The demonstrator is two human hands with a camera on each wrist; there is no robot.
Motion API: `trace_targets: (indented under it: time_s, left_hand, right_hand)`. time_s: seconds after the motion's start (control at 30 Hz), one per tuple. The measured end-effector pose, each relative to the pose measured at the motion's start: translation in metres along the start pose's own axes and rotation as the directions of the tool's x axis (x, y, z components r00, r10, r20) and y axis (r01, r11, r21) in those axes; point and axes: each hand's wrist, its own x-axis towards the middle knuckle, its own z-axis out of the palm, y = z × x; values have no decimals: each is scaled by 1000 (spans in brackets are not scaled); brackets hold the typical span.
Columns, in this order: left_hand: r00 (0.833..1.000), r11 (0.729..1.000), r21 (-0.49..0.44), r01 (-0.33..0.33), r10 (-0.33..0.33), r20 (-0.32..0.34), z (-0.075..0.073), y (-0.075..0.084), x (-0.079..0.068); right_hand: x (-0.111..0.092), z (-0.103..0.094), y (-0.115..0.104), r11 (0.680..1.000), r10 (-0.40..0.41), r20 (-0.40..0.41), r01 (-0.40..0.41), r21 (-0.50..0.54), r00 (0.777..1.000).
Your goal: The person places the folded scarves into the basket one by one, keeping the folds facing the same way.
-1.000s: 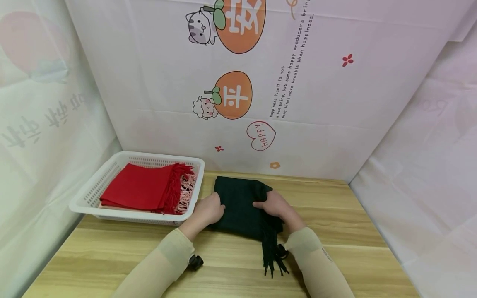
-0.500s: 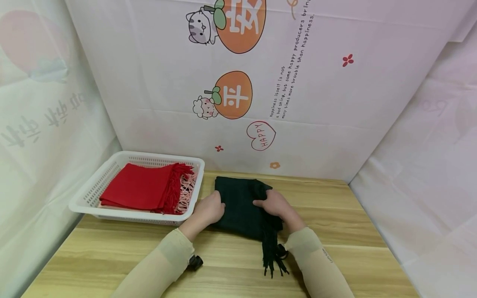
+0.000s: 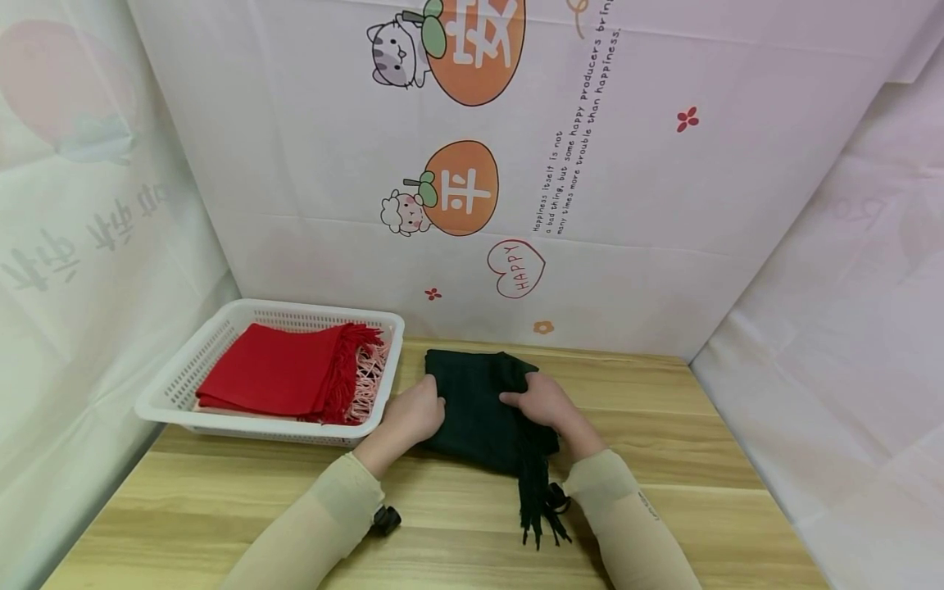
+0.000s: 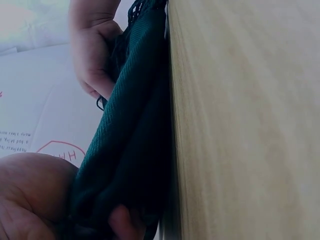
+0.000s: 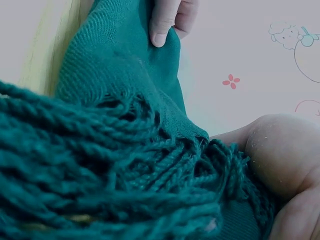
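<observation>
A folded dark green scarf (image 3: 475, 410) lies on the wooden table, its fringe (image 3: 542, 508) hanging toward the near side at the right. My left hand (image 3: 415, 412) grips the scarf's left edge, thumb on top and the other fingers tucked underneath. At the right edge my right hand (image 3: 544, 401) holds the cloth near the fringe, thumb lying over it. In the left wrist view a fingertip (image 4: 122, 222) shows under the cloth's layers. The right wrist view has twisted fringe strands (image 5: 125, 165) in front, with my left thumb (image 5: 160, 35) pressing the far end.
A white perforated basket (image 3: 158, 401) stands left of the scarf, close to my left forearm. In it a folded red scarf (image 3: 273, 369) lies on a pink fringed one (image 3: 371, 377). A printed white backdrop (image 3: 619, 270) rises behind the table (image 3: 664, 459).
Both hands keep their grip in nearly the same places. The scarf's upper right fold has shifted very slightly.
</observation>
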Motion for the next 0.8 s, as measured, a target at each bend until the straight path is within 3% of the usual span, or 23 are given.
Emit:
trace_targets:
  time_s: [0.8]
  left_hand:
    - [1000, 999, -47, -1, 0, -24, -6, 6, -3]
  right_hand:
    - [-5, -4, -5, 1000, -19, -16, 19, -9, 1000]
